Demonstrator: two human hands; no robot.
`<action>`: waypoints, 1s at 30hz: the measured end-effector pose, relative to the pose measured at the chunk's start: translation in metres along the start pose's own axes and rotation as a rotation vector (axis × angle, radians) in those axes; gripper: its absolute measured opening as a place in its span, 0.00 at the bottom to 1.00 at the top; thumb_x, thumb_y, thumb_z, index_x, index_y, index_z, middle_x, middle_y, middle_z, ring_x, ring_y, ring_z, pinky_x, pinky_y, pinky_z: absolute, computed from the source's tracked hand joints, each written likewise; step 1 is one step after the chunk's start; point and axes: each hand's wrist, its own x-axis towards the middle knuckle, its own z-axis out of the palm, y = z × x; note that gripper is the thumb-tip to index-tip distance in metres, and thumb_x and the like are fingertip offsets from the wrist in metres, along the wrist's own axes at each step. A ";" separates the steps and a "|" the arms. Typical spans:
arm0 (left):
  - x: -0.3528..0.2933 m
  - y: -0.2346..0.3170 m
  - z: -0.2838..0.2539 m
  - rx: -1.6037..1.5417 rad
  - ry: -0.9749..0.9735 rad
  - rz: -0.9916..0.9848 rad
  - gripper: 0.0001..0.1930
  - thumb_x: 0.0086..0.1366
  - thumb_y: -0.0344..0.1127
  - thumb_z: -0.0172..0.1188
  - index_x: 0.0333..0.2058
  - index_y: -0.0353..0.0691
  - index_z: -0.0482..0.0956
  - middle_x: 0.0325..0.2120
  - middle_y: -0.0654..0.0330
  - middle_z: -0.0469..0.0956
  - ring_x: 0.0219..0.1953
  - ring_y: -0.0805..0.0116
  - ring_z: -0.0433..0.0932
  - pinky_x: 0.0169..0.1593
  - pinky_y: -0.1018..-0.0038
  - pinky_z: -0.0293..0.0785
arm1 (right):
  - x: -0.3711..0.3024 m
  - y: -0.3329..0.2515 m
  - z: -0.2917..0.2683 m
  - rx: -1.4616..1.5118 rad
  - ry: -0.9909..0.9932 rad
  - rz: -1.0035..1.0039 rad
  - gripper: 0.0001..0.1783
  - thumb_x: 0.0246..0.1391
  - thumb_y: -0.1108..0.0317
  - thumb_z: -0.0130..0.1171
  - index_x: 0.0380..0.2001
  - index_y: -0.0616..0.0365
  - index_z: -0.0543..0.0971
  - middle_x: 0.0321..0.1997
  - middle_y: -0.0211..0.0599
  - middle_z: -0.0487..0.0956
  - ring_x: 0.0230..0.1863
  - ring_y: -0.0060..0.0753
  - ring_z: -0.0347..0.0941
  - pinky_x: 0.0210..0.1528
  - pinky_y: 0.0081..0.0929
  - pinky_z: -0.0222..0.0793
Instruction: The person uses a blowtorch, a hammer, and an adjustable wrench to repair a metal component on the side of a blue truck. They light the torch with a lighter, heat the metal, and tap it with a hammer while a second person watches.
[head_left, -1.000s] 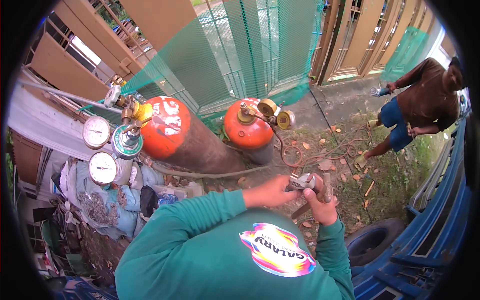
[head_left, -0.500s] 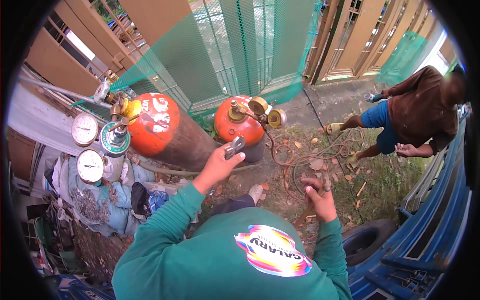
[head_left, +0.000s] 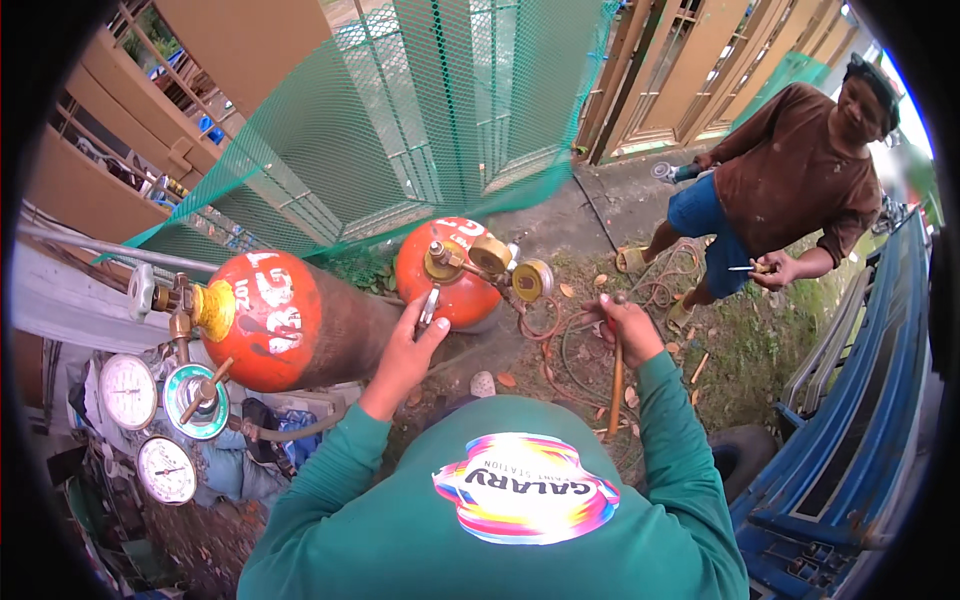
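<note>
While the left hand point(head_left: 406, 352) is closed on a wrench point(head_left: 429, 305), the right hand point(head_left: 634, 330) is wrapped around a hammer point(head_left: 616, 382). Silvery and stubby, the wrench shows only its upper part above the fingers, in front of the smaller cylinder point(head_left: 470, 297) and just below its valve; whether they touch, I cannot tell. The hammer's slim brown handle points down toward the body, its head largely hidden by the hand.

White painted letters mark the orange shoulders of the larger cylinder point(head_left: 262, 335) and the smaller one. A multicoloured logo with dark lettering brightens the green shirt point(head_left: 360, 535).

White-faced gauges point(head_left: 128, 392) crowd the near left, and brass gauges point(head_left: 532, 281) stand beyond the gap between the hands. Green netting point(head_left: 390, 130) hangs behind the cylinders. At the right a co-worker point(head_left: 785, 180) holds a grinder point(head_left: 682, 172) and a thin tool point(head_left: 756, 268), near blue bodywork point(head_left: 850, 400).
</note>
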 end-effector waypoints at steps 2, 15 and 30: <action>0.003 0.003 0.000 0.001 0.050 0.011 0.30 0.70 0.42 0.57 0.64 0.31 0.64 0.55 0.52 0.74 0.57 0.66 0.72 0.60 0.70 0.67 | 0.040 -0.014 0.008 -0.027 -0.050 0.018 0.22 0.67 0.54 0.52 0.47 0.66 0.79 0.33 0.36 0.82 0.16 0.17 0.60 0.18 0.19 0.57; 0.056 0.043 0.013 0.803 0.427 -0.054 0.37 0.57 0.39 0.70 0.63 0.37 0.66 0.55 0.42 0.74 0.57 0.45 0.74 0.60 0.60 0.70 | 0.204 -0.056 0.066 -0.271 -0.546 0.140 0.18 0.61 0.61 0.60 0.50 0.59 0.81 0.13 0.23 0.67 0.10 0.17 0.58 0.14 0.22 0.51; 0.087 0.058 0.014 0.977 0.317 -0.260 0.37 0.47 0.38 0.76 0.59 0.47 0.72 0.48 0.49 0.79 0.51 0.46 0.77 0.52 0.59 0.75 | 0.219 -0.064 0.061 -0.278 -0.783 0.156 0.16 0.59 0.67 0.60 0.50 0.59 0.81 0.20 0.17 0.71 0.14 0.12 0.59 0.16 0.16 0.52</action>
